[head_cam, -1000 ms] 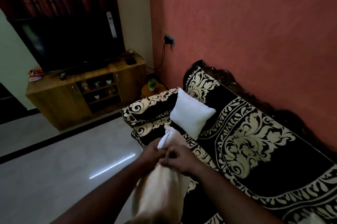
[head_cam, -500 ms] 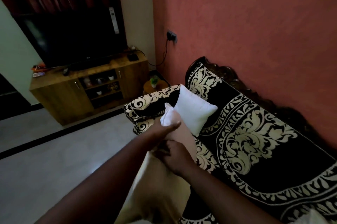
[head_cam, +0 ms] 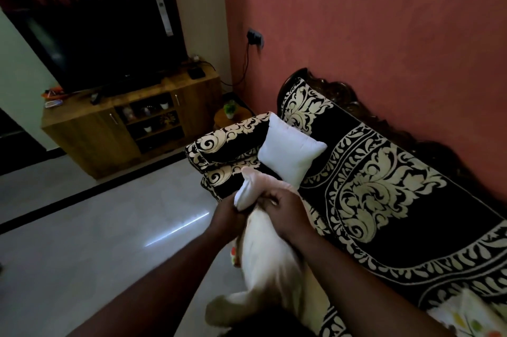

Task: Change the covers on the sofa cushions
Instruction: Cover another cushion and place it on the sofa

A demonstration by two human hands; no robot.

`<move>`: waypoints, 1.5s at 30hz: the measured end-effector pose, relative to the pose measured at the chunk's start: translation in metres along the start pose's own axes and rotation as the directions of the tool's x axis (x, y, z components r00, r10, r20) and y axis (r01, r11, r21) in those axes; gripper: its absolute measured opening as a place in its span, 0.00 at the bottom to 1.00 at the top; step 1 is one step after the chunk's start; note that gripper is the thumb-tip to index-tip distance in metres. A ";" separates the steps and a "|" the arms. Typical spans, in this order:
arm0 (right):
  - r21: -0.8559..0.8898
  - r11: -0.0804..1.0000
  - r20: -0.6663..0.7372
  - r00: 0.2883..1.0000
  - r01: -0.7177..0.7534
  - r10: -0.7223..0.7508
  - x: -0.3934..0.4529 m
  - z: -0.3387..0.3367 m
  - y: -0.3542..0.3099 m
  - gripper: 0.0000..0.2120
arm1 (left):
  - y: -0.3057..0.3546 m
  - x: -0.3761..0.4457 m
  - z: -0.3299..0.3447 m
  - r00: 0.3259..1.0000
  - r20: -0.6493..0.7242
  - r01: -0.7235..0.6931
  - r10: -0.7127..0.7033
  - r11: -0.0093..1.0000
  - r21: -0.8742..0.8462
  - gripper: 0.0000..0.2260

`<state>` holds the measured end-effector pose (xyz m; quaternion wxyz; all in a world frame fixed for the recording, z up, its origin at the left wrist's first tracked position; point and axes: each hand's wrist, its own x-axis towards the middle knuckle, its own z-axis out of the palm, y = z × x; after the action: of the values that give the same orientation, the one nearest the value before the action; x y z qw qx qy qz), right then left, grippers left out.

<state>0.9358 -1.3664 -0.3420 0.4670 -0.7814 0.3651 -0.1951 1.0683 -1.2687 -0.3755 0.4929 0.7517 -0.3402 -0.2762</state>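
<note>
I hold a cream cushion cover [head_cam: 267, 251] with a white cushion inside it, in front of the sofa [head_cam: 384, 185]. A white corner of the cushion [head_cam: 245, 188] sticks out past my hands. My left hand [head_cam: 229, 211] grips the cover's open end on the left. My right hand [head_cam: 285, 210] clutches the same end from the right, close beside the left. A bare white cushion [head_cam: 290, 154] leans against the sofa's far armrest. The sofa wears a black throw with cream floral patterns. The cover's lower part is blurred.
A wooden TV cabinet [head_cam: 109, 128] with a dark television [head_cam: 104, 45] stands at the far left. A small round stool with a potted plant [head_cam: 230, 110] sits beyond the armrest. A floral-printed cloth [head_cam: 472, 317] lies on the sofa at the bottom right. Pale tiled floor [head_cam: 96, 227] spreads to the left.
My left hand slid back down from the cushion's tip to the cover's opening beside my right hand. More of the white corner shows outside the cover than a second ago.
</note>
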 end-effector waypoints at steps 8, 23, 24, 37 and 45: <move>-0.525 0.817 0.482 0.875 0.238 0.055 0.000 -0.048 0.040 0.39 | 0.024 0.026 -0.048 0.997 -0.074 -0.012 -0.019 0.918 -0.397 0.16; -0.751 0.388 0.564 0.825 0.534 -0.044 0.049 -0.105 0.050 0.29 | 0.023 0.007 -0.056 0.903 0.428 0.119 0.026 0.943 -0.309 0.23; -0.747 0.392 0.562 0.825 0.536 -0.057 0.046 -0.102 0.054 0.29 | 0.028 0.010 -0.058 0.885 0.466 0.139 0.014 0.946 -0.292 0.25; -0.780 0.193 0.559 0.801 0.595 -0.214 0.007 -0.033 0.062 0.20 | 0.100 0.086 -0.066 0.773 0.441 0.094 -0.456 0.770 0.631 0.44; -0.667 0.275 0.675 0.718 0.692 -0.170 -0.015 -0.014 0.072 0.19 | 0.042 0.060 0.010 0.936 0.344 -0.134 -0.075 0.827 0.546 0.48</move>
<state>0.8891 -1.3847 -0.3975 -0.0260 -0.9931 0.0445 0.1053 1.0877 -1.3336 -0.3452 0.1855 0.7961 -0.5003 -0.2856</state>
